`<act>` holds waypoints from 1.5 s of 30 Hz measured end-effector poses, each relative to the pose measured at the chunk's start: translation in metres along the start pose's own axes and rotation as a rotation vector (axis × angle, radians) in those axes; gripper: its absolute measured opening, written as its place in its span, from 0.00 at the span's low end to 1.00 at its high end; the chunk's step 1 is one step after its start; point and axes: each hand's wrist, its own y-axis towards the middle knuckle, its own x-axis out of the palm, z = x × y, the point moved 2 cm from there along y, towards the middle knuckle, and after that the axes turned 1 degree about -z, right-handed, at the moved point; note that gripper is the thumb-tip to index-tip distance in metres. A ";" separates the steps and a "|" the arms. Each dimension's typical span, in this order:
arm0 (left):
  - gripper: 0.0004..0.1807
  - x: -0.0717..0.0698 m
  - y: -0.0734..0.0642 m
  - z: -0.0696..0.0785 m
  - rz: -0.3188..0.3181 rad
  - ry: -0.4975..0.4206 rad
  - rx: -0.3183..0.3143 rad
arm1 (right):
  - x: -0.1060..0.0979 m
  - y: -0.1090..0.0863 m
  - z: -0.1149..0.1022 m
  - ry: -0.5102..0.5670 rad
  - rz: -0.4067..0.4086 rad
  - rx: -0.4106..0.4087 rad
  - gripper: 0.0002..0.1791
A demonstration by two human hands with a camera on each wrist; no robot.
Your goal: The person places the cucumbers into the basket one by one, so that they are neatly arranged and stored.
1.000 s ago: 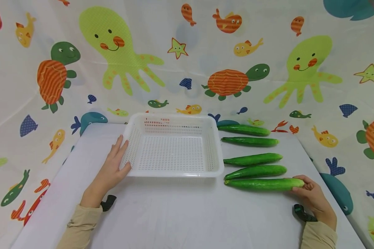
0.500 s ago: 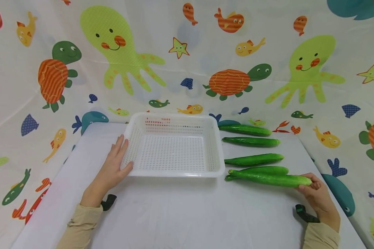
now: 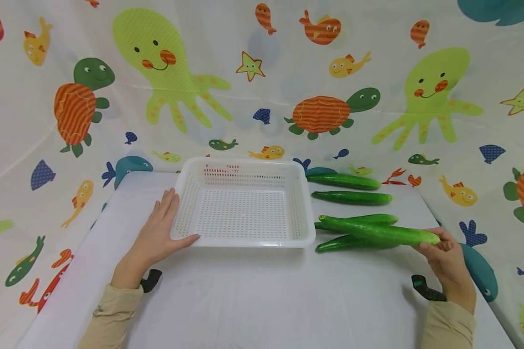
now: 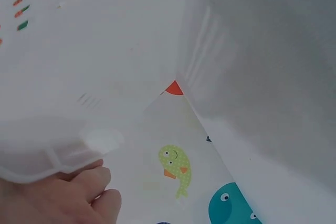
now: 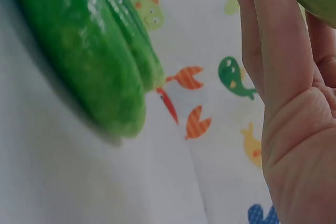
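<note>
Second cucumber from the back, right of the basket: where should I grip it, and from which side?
I'd pinch the second cucumber near its right end, coming from the right: it lies roughly left to right, and its narrow left end sits close to the basket. The right hand would first need to release the held cucumber.

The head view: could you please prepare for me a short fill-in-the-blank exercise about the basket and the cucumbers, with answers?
The basket that the left hand touches is ____ in colour.
Counting the cucumber in the right hand, there are ____ cucumbers.
In the head view, all cucumbers are on the basket's ____ side.

Missing words: white; five; right
</note>
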 end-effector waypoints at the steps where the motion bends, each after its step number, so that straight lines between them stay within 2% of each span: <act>1: 0.65 -0.001 0.001 0.001 -0.008 0.006 0.000 | 0.002 0.003 -0.001 -0.007 0.010 0.000 0.25; 6: 0.68 -0.004 0.004 0.007 -0.049 0.037 -0.023 | 0.014 0.018 -0.007 -0.065 0.072 0.017 0.23; 9: 0.70 -0.005 0.005 0.010 -0.063 0.058 -0.032 | 0.022 0.029 -0.009 -0.063 0.090 0.010 0.22; 17: 0.72 -0.006 0.005 0.015 -0.073 0.071 -0.039 | 0.046 0.060 -0.011 -0.028 0.099 -0.034 0.20; 21: 0.72 -0.005 0.005 0.016 -0.074 0.060 -0.041 | 0.061 0.078 -0.009 0.008 0.079 -0.052 0.19; 25: 0.72 -0.005 0.004 0.015 -0.073 0.047 -0.046 | 0.079 0.097 -0.006 -0.021 0.095 -0.061 0.18; 29: 0.72 -0.005 0.004 0.015 -0.076 0.045 -0.050 | 0.096 0.113 -0.002 -0.062 0.104 -0.051 0.18; 38: 0.71 -0.006 0.004 0.016 -0.061 0.052 -0.035 | 0.131 0.145 0.007 -0.103 0.058 -0.003 0.18; 45: 0.71 -0.005 0.003 0.016 -0.060 0.054 -0.044 | 0.167 0.168 0.019 -0.137 0.084 0.029 0.15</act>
